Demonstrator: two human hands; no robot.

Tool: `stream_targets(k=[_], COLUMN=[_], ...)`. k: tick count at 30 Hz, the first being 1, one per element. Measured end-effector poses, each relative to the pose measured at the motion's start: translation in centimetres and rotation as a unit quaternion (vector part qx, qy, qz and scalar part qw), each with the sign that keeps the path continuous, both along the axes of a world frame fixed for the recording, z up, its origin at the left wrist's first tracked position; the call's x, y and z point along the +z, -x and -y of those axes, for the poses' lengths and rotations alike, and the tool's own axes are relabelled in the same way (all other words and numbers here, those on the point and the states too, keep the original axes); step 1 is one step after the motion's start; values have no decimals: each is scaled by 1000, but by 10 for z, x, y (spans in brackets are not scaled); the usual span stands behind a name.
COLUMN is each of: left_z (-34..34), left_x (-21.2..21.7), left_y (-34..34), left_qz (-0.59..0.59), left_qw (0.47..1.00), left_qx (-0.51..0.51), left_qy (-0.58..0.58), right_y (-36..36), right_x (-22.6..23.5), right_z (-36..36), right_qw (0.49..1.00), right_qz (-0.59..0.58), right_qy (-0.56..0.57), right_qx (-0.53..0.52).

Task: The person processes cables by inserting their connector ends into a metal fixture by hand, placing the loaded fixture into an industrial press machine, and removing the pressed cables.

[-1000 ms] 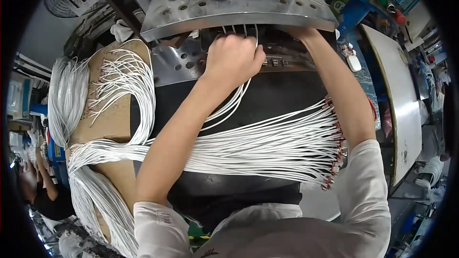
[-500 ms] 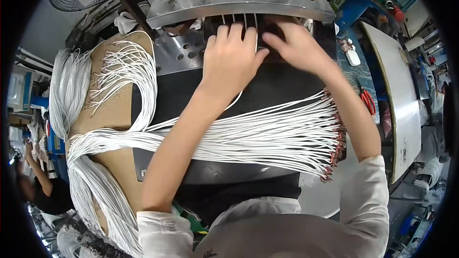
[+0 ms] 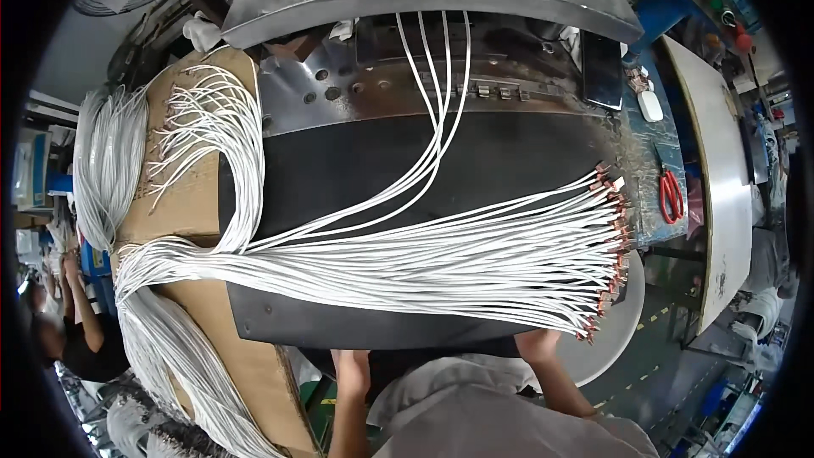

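My left hand and my right hand are down at the near edge of a black work mat. Their fingers pass under that edge and are hidden, so I cannot tell whether either holds anything. Across the mat lies a thick bundle of white cables, fanned out to the right with reddish-brown terminal ends. Several single white cables curve away from the bundle and run up behind the front edge of a metal press plate; their ends are out of sight.
Under the press plate sits a metal bed with holes and small fittings. More cable bundles lie on cardboard at left. A dark phone and red-handled scissors are at right. Another person is at far left.
Both my hands have left the press and come down to the mat's near edge. The separate cables stay in the press with no hand on them. The view has shifted slightly.
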State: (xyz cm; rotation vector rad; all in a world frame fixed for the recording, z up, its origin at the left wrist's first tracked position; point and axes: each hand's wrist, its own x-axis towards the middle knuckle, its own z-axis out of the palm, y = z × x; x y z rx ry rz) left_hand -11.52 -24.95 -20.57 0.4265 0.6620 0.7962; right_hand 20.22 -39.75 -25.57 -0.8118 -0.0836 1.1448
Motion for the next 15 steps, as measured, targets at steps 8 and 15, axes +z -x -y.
stream_targets(k=[8,15], left_z=[-6,-12], left_x=[3,8], left_y=[-25,-23], left_qz=[-245,-255], left_qw=[963,956], left_qx=[106,139], left_qy=[-25,-30], right_y=[13,10], right_x=[1,8], right_z=[-17,-28], right_qw=[999,1000], right_qz=[43,9], right_qy=[20,-10], right_qx=[2,23])
